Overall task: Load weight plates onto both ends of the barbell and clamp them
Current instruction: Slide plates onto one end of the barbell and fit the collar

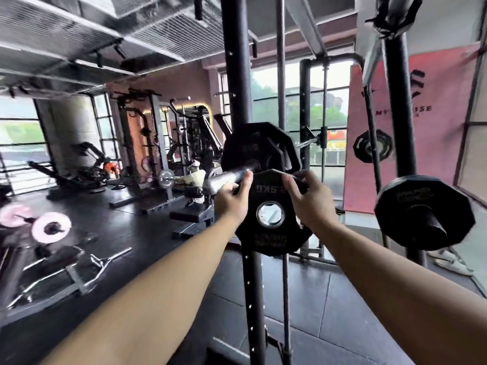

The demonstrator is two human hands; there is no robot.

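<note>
The left hand (231,200) and right hand (308,200) grip a small plate (271,242), not yet on the bar (226,177); beyond them one large plate (250,146) is loaded; clamping remains.

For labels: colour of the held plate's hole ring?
Silver ring on a black plate; head view.

Pink banner (434,154) at right, chrome bars (108,259) on the dark floor (137,233)
</note>
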